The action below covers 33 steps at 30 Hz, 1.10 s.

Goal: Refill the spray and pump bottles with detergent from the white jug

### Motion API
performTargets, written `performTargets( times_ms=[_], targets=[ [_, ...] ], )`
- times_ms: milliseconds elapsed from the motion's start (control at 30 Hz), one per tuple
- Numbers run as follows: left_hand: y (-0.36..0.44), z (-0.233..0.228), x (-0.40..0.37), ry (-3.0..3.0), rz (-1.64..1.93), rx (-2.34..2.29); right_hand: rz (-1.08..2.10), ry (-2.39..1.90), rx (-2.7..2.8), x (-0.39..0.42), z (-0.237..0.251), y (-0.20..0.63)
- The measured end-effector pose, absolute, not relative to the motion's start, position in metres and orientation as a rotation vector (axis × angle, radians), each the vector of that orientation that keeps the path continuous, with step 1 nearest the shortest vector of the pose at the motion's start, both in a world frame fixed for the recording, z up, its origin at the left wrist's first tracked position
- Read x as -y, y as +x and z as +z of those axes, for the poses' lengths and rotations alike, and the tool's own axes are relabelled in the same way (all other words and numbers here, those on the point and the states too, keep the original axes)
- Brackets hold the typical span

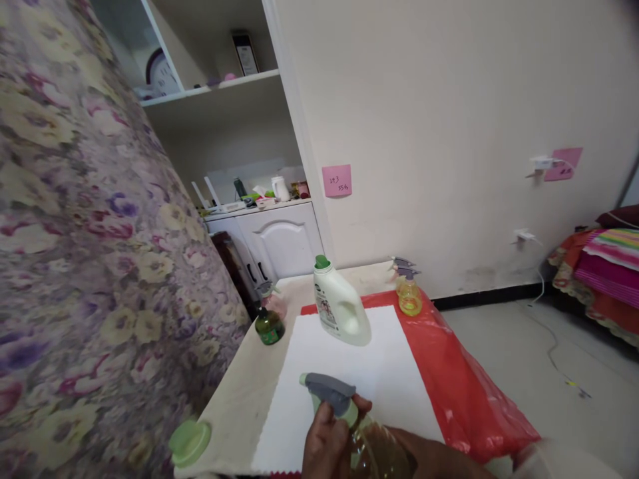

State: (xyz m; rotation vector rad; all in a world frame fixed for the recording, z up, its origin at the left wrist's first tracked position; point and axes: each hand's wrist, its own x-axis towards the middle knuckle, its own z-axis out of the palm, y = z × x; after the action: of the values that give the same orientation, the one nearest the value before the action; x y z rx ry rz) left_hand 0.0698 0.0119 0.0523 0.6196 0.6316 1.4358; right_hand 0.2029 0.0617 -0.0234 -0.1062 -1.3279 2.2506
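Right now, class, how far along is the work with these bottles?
Done: the white jug stands capped on the white sheet. In hand: a hand grips the grey-triggered spray bottle; which hand is unclear. Left: the green bottle, yellow sprayer and loose green cap lie untouched.

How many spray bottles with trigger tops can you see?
3: one in the hand at the near edge, one yellow at the table's far right corner, one pink behind the green bottle. Others may be hidden.

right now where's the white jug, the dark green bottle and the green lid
white jug (341, 307): head view, on its white body below the green cap
dark green bottle (269, 328): head view, on its round belly
green lid (190, 442): head view, on its flat top
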Motion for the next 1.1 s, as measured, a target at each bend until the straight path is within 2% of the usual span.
performTargets(
  times_ms=[267, 467, 667, 800, 967, 1100],
  targets=[
    [0.066, 0.039, -0.026, 0.488, 1.62, -1.09, 2.186, -0.14, 1.174, -0.056, -0.019, 0.198],
    [0.066, 0.04, -0.018, 0.709, 1.628, -1.317, 2.271, -0.062, 1.063, -0.051, -0.019, 0.198],
    [0.075, 0.046, -0.017, 0.623, 1.584, -1.053, 2.376, -0.035, 1.006, -0.048, -0.031, 0.209],
    [0.072, 0.044, -0.023, 0.518, 1.616, -0.938, 2.314, -0.04, 1.055, -0.054, -0.025, 0.207],
    [0.068, 0.037, -0.03, 0.449, 1.628, -1.011, 2.138, -0.132, 1.15, -0.062, -0.025, 0.197],
    [0.069, 0.032, -0.027, 0.536, 1.666, -1.226, 2.185, -0.154, 1.157, -0.06, -0.039, 0.196]
  ],
)
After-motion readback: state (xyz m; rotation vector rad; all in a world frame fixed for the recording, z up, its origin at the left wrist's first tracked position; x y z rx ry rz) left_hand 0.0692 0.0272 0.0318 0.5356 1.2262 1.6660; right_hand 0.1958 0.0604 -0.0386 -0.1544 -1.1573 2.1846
